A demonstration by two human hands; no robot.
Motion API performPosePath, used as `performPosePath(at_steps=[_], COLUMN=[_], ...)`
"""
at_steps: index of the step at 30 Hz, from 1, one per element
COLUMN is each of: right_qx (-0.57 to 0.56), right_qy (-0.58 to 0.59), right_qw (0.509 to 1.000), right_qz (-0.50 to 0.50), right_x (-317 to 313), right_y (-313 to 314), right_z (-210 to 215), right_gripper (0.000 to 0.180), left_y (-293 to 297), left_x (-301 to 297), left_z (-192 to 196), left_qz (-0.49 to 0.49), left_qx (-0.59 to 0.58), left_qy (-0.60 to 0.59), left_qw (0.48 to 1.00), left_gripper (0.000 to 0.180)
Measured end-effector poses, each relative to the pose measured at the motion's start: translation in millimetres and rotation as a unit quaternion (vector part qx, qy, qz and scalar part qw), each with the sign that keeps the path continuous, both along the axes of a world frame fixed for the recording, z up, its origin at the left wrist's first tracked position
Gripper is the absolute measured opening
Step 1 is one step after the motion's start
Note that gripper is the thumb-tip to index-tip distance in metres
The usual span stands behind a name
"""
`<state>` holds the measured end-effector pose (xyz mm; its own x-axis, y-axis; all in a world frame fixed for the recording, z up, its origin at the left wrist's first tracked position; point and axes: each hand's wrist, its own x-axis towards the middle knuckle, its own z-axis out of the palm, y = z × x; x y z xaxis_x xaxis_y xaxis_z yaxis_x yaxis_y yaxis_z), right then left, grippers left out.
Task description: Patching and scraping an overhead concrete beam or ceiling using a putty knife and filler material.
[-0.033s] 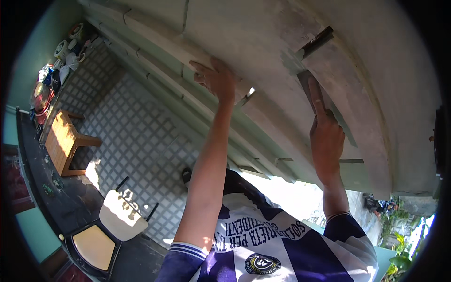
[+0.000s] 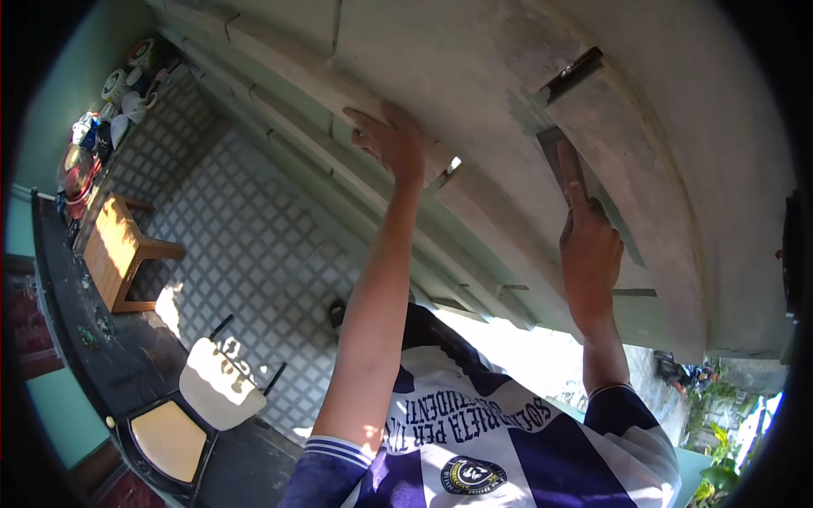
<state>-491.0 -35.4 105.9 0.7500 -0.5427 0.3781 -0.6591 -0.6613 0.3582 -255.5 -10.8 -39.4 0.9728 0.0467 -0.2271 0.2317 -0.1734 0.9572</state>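
My left hand (image 2: 391,146) is raised against the edge of a pale moulded ledge (image 2: 288,63), its fingers spread and holding no tool. Over to the right, my right hand (image 2: 591,262) is closed round a flat, dark-bladed putty knife (image 2: 552,151). One finger stretches along the blade, which lies against the pale plastered surface (image 2: 474,93) overhead. Its handle is mostly hidden in my palm. Close to the blade's upper end, a dark slot (image 2: 574,74) cuts into the curved moulding (image 2: 622,127).
A tiled floor (image 2: 254,203) lies far below. At left stand a wooden stool (image 2: 114,245), a white chair (image 2: 218,389) and a tan-seated chair (image 2: 169,442). Tubs and bags (image 2: 106,127) line the wall. Plants (image 2: 720,474) grow at lower right, beside sunlit ground.
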Motion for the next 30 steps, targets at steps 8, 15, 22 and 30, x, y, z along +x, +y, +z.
performPosePath(at_steps=[8,15,22,30], right_qx=[-0.030,-0.016,-0.147,-0.117], right_qy=[-0.014,0.085,0.024,0.034], right_qw=[0.998,0.996,0.986,0.992], right_qz=[0.056,-0.023,0.070,0.043], right_x=[-40,3,-21,-23], right_y=[-6,3,-15,-3], right_z=[14,20,9,10], right_gripper=[0.071,0.081,0.069,0.078], left_y=[-6,1,-4,-3], left_x=[-1,7,-3,1], left_z=[-6,-14,2,-1], left_qz=[0.014,0.012,-0.007,-0.018], left_qx=[0.005,0.009,0.016,0.005], left_qy=[-0.022,-0.027,0.003,0.006], left_qw=[1.000,1.000,1.000,1.000], left_gripper=[0.077,0.076,0.074,0.074])
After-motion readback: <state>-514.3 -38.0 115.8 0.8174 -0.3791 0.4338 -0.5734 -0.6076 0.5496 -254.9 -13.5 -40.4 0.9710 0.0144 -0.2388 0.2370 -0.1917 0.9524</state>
